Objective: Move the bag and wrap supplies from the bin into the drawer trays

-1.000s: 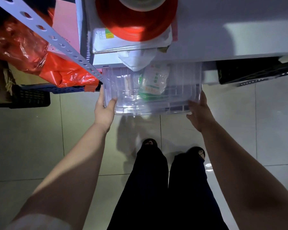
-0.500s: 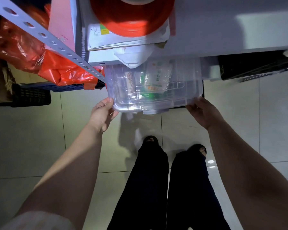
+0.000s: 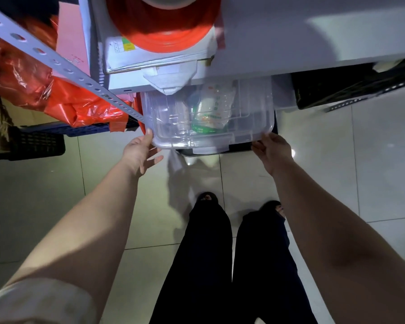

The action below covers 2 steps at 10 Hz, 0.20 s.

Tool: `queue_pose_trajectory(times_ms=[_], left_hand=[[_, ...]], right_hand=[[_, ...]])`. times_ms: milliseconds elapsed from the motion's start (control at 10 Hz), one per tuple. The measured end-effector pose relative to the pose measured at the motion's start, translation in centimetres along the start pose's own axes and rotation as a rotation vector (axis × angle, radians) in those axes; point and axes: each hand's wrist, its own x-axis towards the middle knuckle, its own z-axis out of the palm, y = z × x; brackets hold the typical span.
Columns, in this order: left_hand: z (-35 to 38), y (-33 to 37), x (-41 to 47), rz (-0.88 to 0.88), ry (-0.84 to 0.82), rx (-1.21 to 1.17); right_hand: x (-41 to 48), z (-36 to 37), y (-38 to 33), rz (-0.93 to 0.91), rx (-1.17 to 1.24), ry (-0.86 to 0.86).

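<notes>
Fingers (image 3: 153, 160) of our left hand (image 3: 139, 155) are spread and loose, gripping nothing, while the thumb lies against the lower left corner of the clear plastic bin (image 3: 255, 113). On our right hand (image 3: 272, 152) the fingers are bent at the bin's lower right corner, thumb up by the rim. Whether they truly clasp it we cannot tell.

Nearest to us, at the bottom left of the frame, a pale rolled sleeve (image 3: 40, 300) ends our left forearm. Between the two bare forearms hang our black trousers (image 3: 208, 265), with toes (image 3: 207, 197) showing on the pale tiled floor (image 3: 360, 183).

Above the hands, the bin fills the centre of the frame, its front edge jutting out from under a white shelf unit (image 3: 313, 31). Through its clear wall we see a white and green printed packet (image 3: 212, 108) lying in the middle of the bin. Other clear shapes beside it are too vague to name.

At the middle left a black slatted crate (image 3: 33, 143) sits on the floor with a blue crate (image 3: 80, 130) just beside it. Crumpled orange plastic bags (image 3: 21, 73) are heaped above those. A grey perforated steel bar (image 3: 56, 64) slants across them from the upper left edge down to the bin's left side. At the top centre, a big orange-red roll (image 3: 164, 29) rests on a stack of white papers (image 3: 150, 61). Another black crate (image 3: 348, 87) stands at the upper right.
</notes>
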Motion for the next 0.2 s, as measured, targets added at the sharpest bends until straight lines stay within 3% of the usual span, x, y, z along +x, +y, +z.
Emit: queue_pose_trajectory(times_ms=[100,200], left_hand=[[0.5,0.5,-2.4,0.185,0.115,0.367],[2.5,2.3,-6.1,0.563,0.164,0.746]], right_hand=[[-3.0,0.4,-0.8,-0.163,-0.285,0.226],[-6.7,-0.1,-3.2,-0.401,-0.452,0.133]])
